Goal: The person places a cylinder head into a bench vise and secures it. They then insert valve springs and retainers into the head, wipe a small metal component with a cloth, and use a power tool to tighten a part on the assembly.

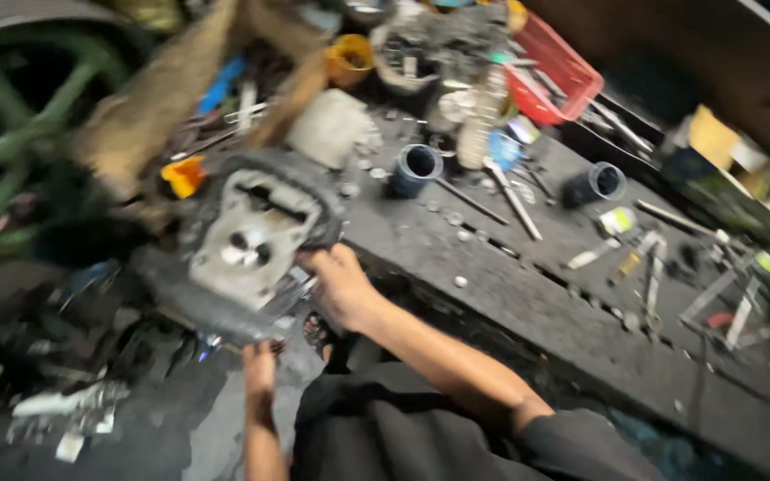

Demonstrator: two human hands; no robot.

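A grey metal engine part (251, 236) with a dark rim, round holes and a pale cast face is held tilted above the workbench's left end. My right hand (339, 283) grips its right edge. Under its lower edge sits my left hand (258, 363), partly hidden by the part, fingers closed against the underside. The picture is blurred by motion.
A dark, greasy workbench (528, 294) runs to the right, strewn with bolts, two dark cylinders (416, 167) (597, 183), long metal tools (514, 198) and a red basket (556, 76). A green wheel (11, 134) stands at the left. Scraps lie on the floor below.
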